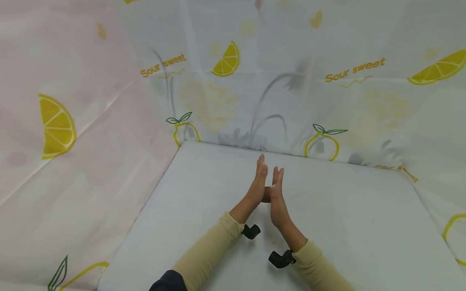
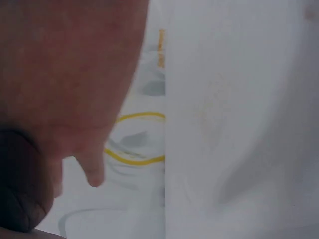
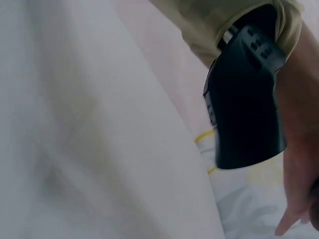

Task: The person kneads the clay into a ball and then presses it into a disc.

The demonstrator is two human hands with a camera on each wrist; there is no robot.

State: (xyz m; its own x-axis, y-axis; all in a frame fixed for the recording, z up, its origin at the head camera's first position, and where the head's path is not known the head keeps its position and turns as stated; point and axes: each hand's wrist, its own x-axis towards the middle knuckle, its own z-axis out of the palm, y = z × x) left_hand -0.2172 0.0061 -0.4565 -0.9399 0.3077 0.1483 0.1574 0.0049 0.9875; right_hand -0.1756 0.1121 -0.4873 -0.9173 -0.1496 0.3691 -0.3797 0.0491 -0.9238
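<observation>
A small dark brown object with a rounded outline sits between the two palms, above the white table. My left hand presses it from the left, fingers straight and pointing away from me. From the other side the right hand presses against it, its fingers also extended. The left wrist view shows the dark rounded object at the lower left, beside bare skin. Only a sliver of the object appears at the right wrist view's edge. The palms hide most of it, and its kind cannot be told.
The white tabletop spreads beneath both arms. Around it hangs a pale cloth printed with lemons and the words "Sour sweet". Black wrist-worn cameras stick out below the cream sleeves.
</observation>
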